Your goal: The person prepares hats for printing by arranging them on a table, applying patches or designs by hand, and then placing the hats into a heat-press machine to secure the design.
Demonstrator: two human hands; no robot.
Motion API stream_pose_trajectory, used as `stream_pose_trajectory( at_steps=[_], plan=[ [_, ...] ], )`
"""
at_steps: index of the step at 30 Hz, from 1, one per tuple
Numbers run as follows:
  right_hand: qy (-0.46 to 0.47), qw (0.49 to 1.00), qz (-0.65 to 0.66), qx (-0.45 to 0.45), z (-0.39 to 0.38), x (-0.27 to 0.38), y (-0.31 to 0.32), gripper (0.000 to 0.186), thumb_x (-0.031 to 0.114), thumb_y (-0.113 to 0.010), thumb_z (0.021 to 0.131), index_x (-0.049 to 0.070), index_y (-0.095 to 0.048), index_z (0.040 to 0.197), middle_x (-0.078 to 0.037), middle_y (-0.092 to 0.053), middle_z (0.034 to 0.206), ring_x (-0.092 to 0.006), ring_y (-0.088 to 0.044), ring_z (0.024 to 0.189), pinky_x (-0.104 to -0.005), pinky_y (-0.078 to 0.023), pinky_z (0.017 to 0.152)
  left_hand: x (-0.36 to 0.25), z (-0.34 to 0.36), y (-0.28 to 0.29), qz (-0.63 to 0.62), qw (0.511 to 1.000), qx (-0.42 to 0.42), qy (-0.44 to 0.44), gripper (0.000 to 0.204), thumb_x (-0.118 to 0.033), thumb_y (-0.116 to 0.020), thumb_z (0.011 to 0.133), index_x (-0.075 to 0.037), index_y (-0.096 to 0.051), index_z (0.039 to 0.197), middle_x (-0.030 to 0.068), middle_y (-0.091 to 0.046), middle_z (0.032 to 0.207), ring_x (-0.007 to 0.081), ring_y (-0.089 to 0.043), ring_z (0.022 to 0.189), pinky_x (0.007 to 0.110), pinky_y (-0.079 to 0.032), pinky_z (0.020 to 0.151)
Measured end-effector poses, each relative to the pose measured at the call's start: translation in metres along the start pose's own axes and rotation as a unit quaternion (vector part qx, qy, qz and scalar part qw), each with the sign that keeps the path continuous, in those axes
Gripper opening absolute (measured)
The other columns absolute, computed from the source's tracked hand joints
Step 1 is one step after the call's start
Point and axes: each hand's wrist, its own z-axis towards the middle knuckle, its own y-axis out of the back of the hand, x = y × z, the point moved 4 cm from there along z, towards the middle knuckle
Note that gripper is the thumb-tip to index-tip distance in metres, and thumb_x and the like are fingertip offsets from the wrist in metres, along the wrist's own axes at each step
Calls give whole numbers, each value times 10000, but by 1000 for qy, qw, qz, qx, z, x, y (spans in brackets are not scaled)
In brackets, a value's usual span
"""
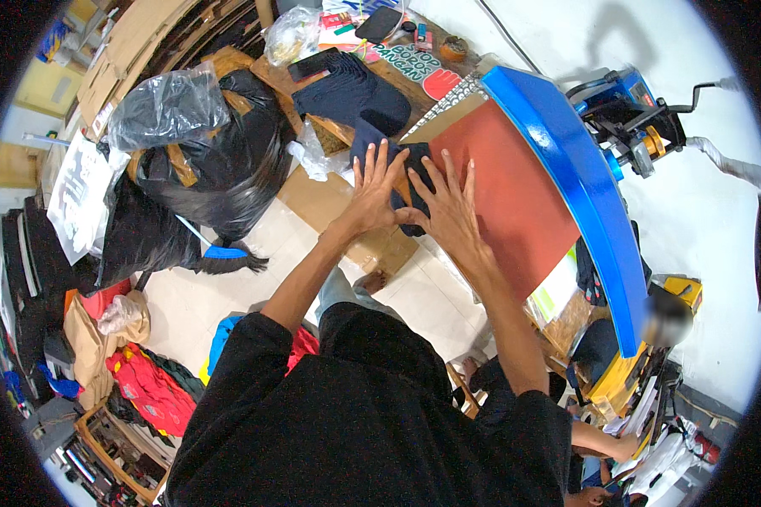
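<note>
My left hand and my right hand are held side by side, fingers spread wide and the thumbs nearly meeting. Beneath them is a piece of dark navy cloth, mostly covered by the hands. Whether the palms press on it or hover just above, I cannot tell. To the right of the cloth lies the reddish-brown pad of a heat press, with its blue upper plate beyond. Folded dark navy cloth is stacked on the wooden table farther off.
Black plastic bags fill the left, with a blue-ended brush beside them. A cardboard sheet lies below the hands. Red clothing is heaped at lower left. Another person's arm shows at lower right. A phone rests at the back.
</note>
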Motion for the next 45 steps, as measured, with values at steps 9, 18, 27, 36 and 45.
stream_pose_trajectory(
  at_steps=[9, 18, 27, 36, 45],
  plan=[
    [-421, 836, 182, -302, -194, -26, 52, 326, 274, -531, 1014, 14, -696, 1122, -173, -663, 1162, -278, -587, 1158, -393, -414, 1040, 1, 5, -11, 8, 1000, -4, -29, 1337, -645, -858, 556, -105, -168, 1566, 294, -55, 1607, 497, 4, 1479, 669, -42, 1142],
    [-669, 673, 148, -277, -417, -130, -83, 172, 144, -642, 908, 8, -716, 982, -95, -690, 770, -148, -626, 680, -321, -503, 667, -8, 9, -12, 10, 999, 36, -17, 1290, -557, -879, 612, -127, -133, 1572, 296, -47, 1605, 485, -2, 1483, 635, -68, 1157],
    [-665, 686, 116, -270, -383, -196, -71, 142, 129, -673, 837, 28, -703, 932, -183, -716, 903, -339, -698, 830, -405, -539, 738, 5, 10, -8, 44, 996, 75, -3, 1293, -552, -866, 642, -148, -71, 1579, 289, -12, 1609, 479, 20, 1487, 680, -15, 1132],
    [-569, 794, 101, -188, -355, -219, -44, 205, 145, -594, 862, 15, -667, 1002, -222, -701, 973, -382, -680, 920, -451, -523, 800, 13, 3, -4, 63, 995, 77, 23, 1294, -547, -875, 628, -155, -88, 1578, 295, -54, 1602, 480, -13, 1485, 677, -42, 1135],
    [-620, 740, 114, -233, -394, -226, -49, 201, 125, -586, 913, 42, -659, 1081, -152, -692, 995, -274, -669, 882, -374, -522, 757, -8, 11, -12, 59, 995, 73, 19, 1303, -520, -883, 617, -171, -74, 1577, 239, -116, 1615, 452, -22, 1495, 635, -14, 1163]
  ],
)
